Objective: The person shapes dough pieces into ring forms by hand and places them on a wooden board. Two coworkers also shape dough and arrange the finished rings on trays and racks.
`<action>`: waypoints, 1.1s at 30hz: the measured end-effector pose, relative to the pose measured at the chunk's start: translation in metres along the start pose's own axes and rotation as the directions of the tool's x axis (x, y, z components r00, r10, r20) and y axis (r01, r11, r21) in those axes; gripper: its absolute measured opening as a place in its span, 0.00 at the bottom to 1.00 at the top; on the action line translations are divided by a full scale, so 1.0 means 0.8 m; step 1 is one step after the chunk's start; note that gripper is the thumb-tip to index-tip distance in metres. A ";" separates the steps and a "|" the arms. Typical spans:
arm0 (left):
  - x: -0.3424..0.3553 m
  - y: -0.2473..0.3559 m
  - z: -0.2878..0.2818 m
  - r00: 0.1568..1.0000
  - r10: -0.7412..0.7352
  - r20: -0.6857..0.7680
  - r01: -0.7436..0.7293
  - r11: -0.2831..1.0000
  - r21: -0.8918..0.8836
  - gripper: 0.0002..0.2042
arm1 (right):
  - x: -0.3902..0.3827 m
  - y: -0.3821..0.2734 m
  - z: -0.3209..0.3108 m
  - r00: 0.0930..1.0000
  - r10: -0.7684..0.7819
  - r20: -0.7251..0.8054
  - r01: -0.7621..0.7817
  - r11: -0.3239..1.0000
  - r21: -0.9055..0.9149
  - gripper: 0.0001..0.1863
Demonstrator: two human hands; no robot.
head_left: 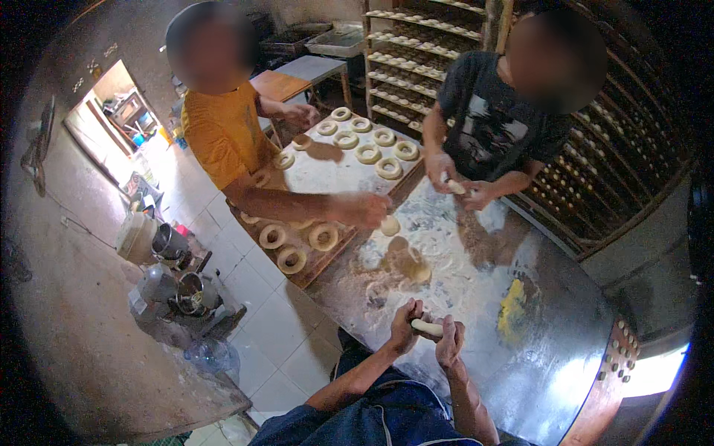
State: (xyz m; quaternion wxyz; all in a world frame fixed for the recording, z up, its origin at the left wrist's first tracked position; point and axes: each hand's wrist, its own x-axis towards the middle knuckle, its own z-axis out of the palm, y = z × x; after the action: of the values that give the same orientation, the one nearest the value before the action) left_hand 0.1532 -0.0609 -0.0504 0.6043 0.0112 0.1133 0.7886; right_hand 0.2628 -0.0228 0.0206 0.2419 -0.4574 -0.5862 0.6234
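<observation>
Between my two hands is a short pale piece of dough point(427, 327), held above the near edge of the floured table. My left hand point(404, 325) has its fingers curled round the dough's left end. Around the right end close the fingers of my right hand point(449, 343). Ahead of my hands, a small round piece of dough point(390, 225) is by the hand of a person in an orange shirt point(364, 209). Across the table, a person in a dark T-shirt holds another piece of dough point(455, 186) in both hands.
A board point(305, 167) with several dough rings point(367, 154) lies at the table's left. Yellow paste point(512, 311) is smeared on the metal tabletop point(554, 357) to my right. Racks of dough pieces point(424, 46) stand behind. Mixers point(195, 293) are at left; small pieces lie on a board point(611, 372) far right.
</observation>
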 end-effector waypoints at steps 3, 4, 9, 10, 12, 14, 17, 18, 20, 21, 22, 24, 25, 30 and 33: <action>0.015 0.047 -0.003 0.898 0.305 0.317 -0.334 0.006 0.942 0.14 | 0.048 0.019 0.004 0.941 0.064 0.332 -0.021 0.991 -0.131 0.24; 0.015 0.061 -0.010 0.835 0.233 0.498 -0.322 -0.525 0.787 0.13 | 0.048 -0.005 0.022 0.945 -0.010 0.326 0.062 0.987 -0.150 0.25; 0.024 0.142 0.004 0.912 0.409 -0.023 -0.339 0.786 0.517 0.10 | 0.077 -0.048 0.113 0.952 -0.237 0.193 0.265 0.956 -0.129 0.30; 0.026 0.165 0.008 0.823 0.509 0.253 -0.414 0.231 0.881 0.11 | 0.093 -0.039 0.128 0.958 -0.197 0.208 0.224 0.967 -0.117 0.32; 0.035 0.201 -0.008 0.759 0.488 0.431 -0.355 -0.245 0.902 0.14 | 0.132 -0.047 0.153 0.900 -0.166 0.404 0.268 0.940 -0.212 0.32; 0.053 0.239 -0.036 0.778 0.598 0.196 -0.339 0.137 0.931 0.14 | 0.136 -0.098 0.197 0.849 -0.270 0.454 0.412 0.876 -0.251 0.32; 0.065 0.295 -0.022 0.786 0.615 0.056 -0.312 0.317 0.895 0.12 | 0.176 -0.087 0.249 0.833 -0.402 0.382 0.405 0.911 0.075 0.30; 0.072 0.311 -0.023 0.754 0.598 0.270 -0.293 -0.061 0.954 0.12 | 0.192 -0.086 0.264 0.847 -0.335 0.413 0.339 0.938 0.067 0.32; 0.087 0.350 -0.017 0.628 0.541 0.560 -0.289 -0.506 0.813 0.12 | 0.222 -0.097 0.292 0.854 -0.183 0.487 0.190 0.981 0.034 0.35; 0.099 0.372 -0.011 0.564 0.515 0.646 -0.331 -0.576 0.748 0.12 | 0.231 -0.106 0.307 0.853 -0.344 0.393 0.286 0.937 0.201 0.33; 0.111 0.398 -0.022 0.647 0.713 0.271 -0.488 0.113 0.866 0.14 | 0.243 -0.128 0.317 0.782 -0.436 0.446 0.428 0.895 0.123 0.30; 0.149 0.452 -0.014 0.705 0.701 -0.108 -0.446 0.557 0.700 0.18 | 0.284 -0.171 0.327 0.618 -0.572 0.539 0.691 0.723 -0.025 0.26; 0.165 0.473 0.002 0.743 0.660 -0.111 -0.340 0.515 0.786 0.18 | 0.306 -0.182 0.336 0.717 -0.491 0.495 0.608 0.787 -0.100 0.24; 0.249 0.545 -0.096 0.676 0.680 0.284 0.222 -0.555 0.802 0.18 | 0.364 -0.128 0.359 0.854 -0.500 0.144 0.482 0.654 -0.583 0.29; 0.261 0.541 -0.083 0.801 0.525 0.287 0.166 -0.656 0.736 0.16 | 0.346 -0.108 0.291 0.930 -0.365 0.050 0.302 0.678 -0.670 0.32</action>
State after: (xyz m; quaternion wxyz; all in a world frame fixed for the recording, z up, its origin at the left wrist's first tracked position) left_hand -0.3249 0.0220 -0.0566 -0.0055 0.4057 0.8487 0.3391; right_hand -0.0851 0.1077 -0.0013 0.1971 -0.4255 -0.8319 0.2966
